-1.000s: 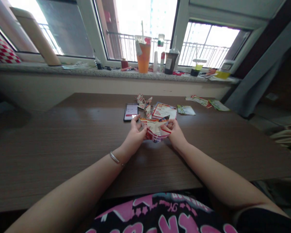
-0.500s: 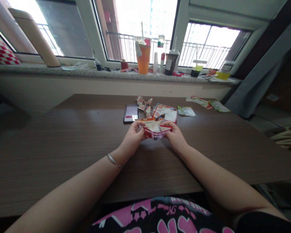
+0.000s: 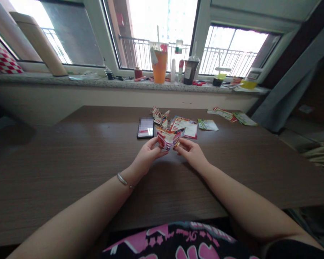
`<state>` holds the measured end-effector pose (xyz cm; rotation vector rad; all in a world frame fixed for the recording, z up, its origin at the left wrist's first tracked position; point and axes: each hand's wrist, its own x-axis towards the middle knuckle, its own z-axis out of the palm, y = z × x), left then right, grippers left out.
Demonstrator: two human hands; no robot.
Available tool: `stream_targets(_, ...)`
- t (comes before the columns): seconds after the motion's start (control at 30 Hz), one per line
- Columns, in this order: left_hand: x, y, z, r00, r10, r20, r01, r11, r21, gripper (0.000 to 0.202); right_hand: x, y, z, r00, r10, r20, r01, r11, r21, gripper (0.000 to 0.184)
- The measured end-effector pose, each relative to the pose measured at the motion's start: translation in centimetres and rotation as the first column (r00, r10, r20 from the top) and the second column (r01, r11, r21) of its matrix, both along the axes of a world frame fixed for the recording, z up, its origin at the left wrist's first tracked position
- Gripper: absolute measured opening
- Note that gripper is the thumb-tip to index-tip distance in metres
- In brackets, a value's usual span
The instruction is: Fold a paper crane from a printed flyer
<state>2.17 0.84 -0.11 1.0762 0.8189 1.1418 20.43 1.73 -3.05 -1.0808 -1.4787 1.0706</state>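
A folded sheet of printed paper (image 3: 168, 138), red, orange and purple with white inside, is held up over the table between both hands. My left hand (image 3: 149, 153) pinches its left side, thumb toward me. At the paper's right edge, my right hand (image 3: 190, 153) grips with thumb and fingertips. Just beyond the paper lie several small folded-paper pieces (image 3: 160, 116) with red and white stripes, and a printed sheet (image 3: 187, 126) with a red border. A phone (image 3: 145, 127) with a lit screen rests left of these.
A stack of green-white paper slips (image 3: 207, 125) lies to the right, with more printed slips (image 3: 225, 114) farther back. On the windowsill (image 3: 93, 82) stand an orange drink cup (image 3: 159, 64), a dark drink cup (image 3: 190, 70) and a tall beige cylinder (image 3: 40, 45).
The paper has gone from spread wide to a narrower, more upright folded shape. Both hands have come closer together around it.
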Motion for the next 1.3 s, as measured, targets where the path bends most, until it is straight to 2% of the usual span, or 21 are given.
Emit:
stream_targets(0.13,0.1,0.1,-0.3,0.997,0.027,-0.072,-0.025,0.999,0.034,0.053,-0.2,-0.3,0.7,1.0,-0.004,0.014,0.003,0.999,0.05,0.045)
stream_targets(0.2,0.0,0.4,-0.5,0.994,0.024,-0.111,-0.019,0.999,0.048,0.052,-0.3,-0.5,1.1,1.0,0.005,0.014,-0.006,0.997,0.079,0.042)
stream_targets(0.3,-0.3,0.6,-0.7,0.987,0.019,-0.157,-0.01,0.998,0.056,0.048,-0.4,-0.7,1.3,0.999,-0.047,-0.008,0.047,0.998,0.053,0.037)
stream_targets(0.47,-0.7,0.9,-0.9,0.979,0.067,-0.192,-0.055,0.996,0.066,0.046,-0.5,-0.3,0.9,0.996,-0.085,-0.022,0.085,0.996,-0.008,0.035)
stream_targets(0.77,-0.8,1.3,-1.4,0.983,0.07,-0.171,-0.059,0.996,0.072,0.041,0.3,0.3,0.0,0.989,-0.142,0.033,0.141,0.989,0.034,0.032)
stream_targets(0.9,-0.6,1.4,-1.4,0.987,0.052,-0.15,-0.045,0.998,0.049,0.04,0.6,0.1,0.4,0.987,-0.085,0.135,0.066,0.988,0.141,0.034)
stream_targets(1.03,-0.5,1.6,-1.6,0.988,-0.032,-0.149,0.037,0.999,0.033,0.048,0.9,0.1,0.5,0.985,-0.004,0.172,-0.023,0.988,0.156,0.036)
stream_targets(1.17,-0.3,1.8,-2.2,0.985,-0.039,-0.166,0.062,0.989,0.133,0.057,1.0,0.2,0.6,0.992,0.071,0.101,-0.084,0.988,0.129,0.04)
stream_targets(1.3,-0.5,2.3,-2.9,0.959,0.025,-0.282,0.049,0.966,0.252,0.044,1.2,0.4,0.6,0.994,0.08,0.078,-0.086,0.993,0.081,0.042)
